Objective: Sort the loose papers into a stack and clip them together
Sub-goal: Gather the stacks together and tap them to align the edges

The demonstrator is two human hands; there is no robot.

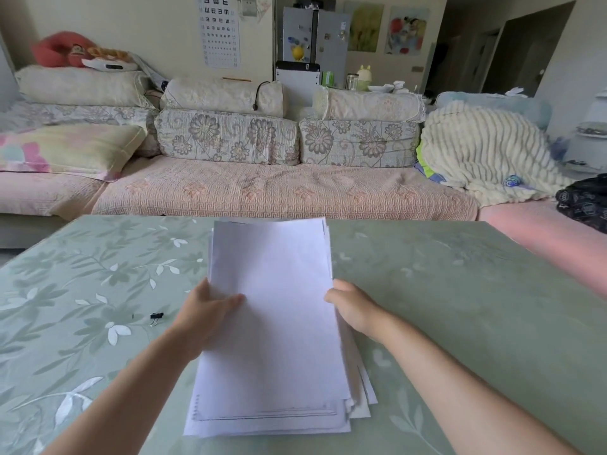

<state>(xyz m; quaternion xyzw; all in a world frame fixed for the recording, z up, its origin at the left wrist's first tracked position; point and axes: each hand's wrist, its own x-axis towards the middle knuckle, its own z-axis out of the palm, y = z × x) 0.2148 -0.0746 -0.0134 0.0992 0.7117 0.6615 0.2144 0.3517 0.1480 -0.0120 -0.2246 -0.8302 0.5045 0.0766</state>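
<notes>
While gripped at mid-length from both sides, lies a stack of white papers [272, 323] lengthwise on a green leaf-patterned tablecloth [460, 290], reaching from nearer than the fingers to well beyond them. Nearest of all, below both wrists: ragged lower corners of the sheets, fanned out unevenly toward the right, with faint print along the bottom margin of the top sheet. Left hand [203, 310] closed on the left edge, thumb pressed flat on the top sheet, remaining fingers tucked beneath and hidden. Right hand [349, 305] curled against the right edge, thumb [331, 295] touching the paper's side; cannot tell how far the other fingers wrap under. Just left of the left hand's knuckles, apart from the sheets: a small black binder clip [156, 317], lying alone on the cloth with its wire handles visible. Beyond the fingertips, upper half of the stack, edges nearly aligned, only thin slivers of lower sheets showing at the top and the left. Past the far paper edge, end of the table, then a sofa [279, 192] under a pink patterned cover, backed by floral cushions [226, 136]. To the far right of the right hand, a cream ribbed blanket [486, 152] heaped on the seat. Farthest back, an eye chart [219, 27] on the wall and a grey refrigerator [315, 37] with magnets.
</notes>
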